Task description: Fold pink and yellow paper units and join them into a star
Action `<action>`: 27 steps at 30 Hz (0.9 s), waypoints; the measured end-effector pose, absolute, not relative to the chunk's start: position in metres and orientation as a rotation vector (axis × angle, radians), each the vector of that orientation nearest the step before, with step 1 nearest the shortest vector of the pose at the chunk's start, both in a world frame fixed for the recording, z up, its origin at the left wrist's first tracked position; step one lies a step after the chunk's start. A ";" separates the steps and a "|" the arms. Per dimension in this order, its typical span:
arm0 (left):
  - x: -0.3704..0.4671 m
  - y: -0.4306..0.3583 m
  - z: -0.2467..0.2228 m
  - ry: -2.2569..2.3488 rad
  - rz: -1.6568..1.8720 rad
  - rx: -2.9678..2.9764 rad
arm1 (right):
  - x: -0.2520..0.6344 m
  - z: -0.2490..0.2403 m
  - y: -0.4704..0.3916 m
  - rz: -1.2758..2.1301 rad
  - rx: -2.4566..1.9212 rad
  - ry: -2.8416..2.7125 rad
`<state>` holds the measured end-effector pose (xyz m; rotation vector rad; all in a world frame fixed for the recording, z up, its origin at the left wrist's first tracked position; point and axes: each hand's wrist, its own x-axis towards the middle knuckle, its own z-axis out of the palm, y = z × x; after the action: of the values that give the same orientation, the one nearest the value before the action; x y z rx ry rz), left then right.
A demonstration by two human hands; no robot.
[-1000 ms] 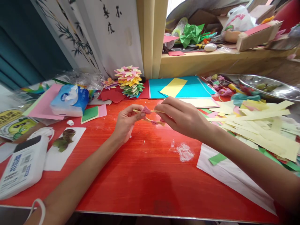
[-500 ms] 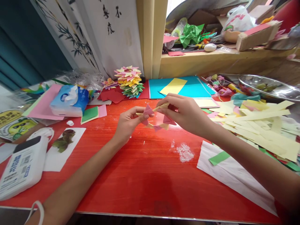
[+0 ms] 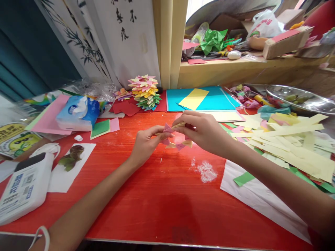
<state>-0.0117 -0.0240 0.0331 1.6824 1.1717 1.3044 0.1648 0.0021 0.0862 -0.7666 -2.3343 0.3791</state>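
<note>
A ring of folded pink and yellow paper pieces (image 3: 180,146) hangs between both hands above the red table. My left hand (image 3: 148,141) pinches its left side, beside a pink point. On the right, my right hand (image 3: 200,130) pinches a folded yellow piece at the top of the ring, its fingertips close to the left ones. Fingers hide part of the ring. Behind the hands stands a layered stack of folded paper stars (image 3: 145,91) in pink, yellow and green.
Yellow paper strips (image 3: 293,150) pile up at the right, near a metal bowl (image 3: 311,99). Blue sheets (image 3: 220,99) lie at the back. A tissue pack (image 3: 77,113) and a white box (image 3: 26,188) are at the left.
Both hands have shifted slightly, the right one a little lower and the left one a little right. The ring has moved slightly right and down with them.
</note>
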 end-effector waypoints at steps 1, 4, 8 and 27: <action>-0.012 -0.024 0.033 1.176 1.305 1.687 | 0.165 0.086 0.002 0.373 -0.755 -2.336; -0.012 -0.024 0.033 1.170 1.290 1.672 | 0.165 0.087 0.002 0.383 -0.756 -2.341; -0.011 -0.026 0.032 1.166 1.283 1.639 | 0.165 0.086 0.001 0.430 -0.796 -2.326; -0.010 -0.016 0.030 1.130 1.549 1.444 | 0.183 0.081 0.025 0.807 -0.879 -2.178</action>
<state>-0.0096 -0.0162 0.0302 1.4439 1.1300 1.5486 0.1825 0.0254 0.0811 -0.8792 -2.1785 0.8071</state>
